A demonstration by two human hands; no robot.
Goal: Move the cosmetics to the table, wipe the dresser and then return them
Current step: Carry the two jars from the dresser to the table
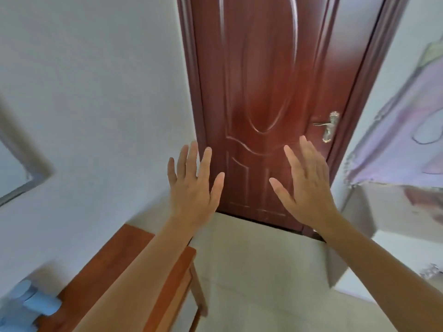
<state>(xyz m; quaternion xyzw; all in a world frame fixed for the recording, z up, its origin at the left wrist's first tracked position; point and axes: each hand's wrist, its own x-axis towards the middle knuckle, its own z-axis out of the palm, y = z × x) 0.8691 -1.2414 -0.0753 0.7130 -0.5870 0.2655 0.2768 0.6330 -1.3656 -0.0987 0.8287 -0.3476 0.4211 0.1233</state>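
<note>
Left hand (194, 188), right hand (304, 185) spread; table (107, 264) lower-left

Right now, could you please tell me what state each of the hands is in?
Left hand: open, fingers spread and straight, holding nothing.
Right hand: open, fingers spread and straight, holding nothing.

Both bare forearms reach forward and up from the bottom of the view, roughly parallel. The left hand (191, 185) is raised with its back to the camera, fingers straight and spread, thumb angled inward. The right hand (305, 185) mirrors it (fingers a little closer together), thumb pointing toward the left. Neither holds anything, and the two hands stay apart.
</note>
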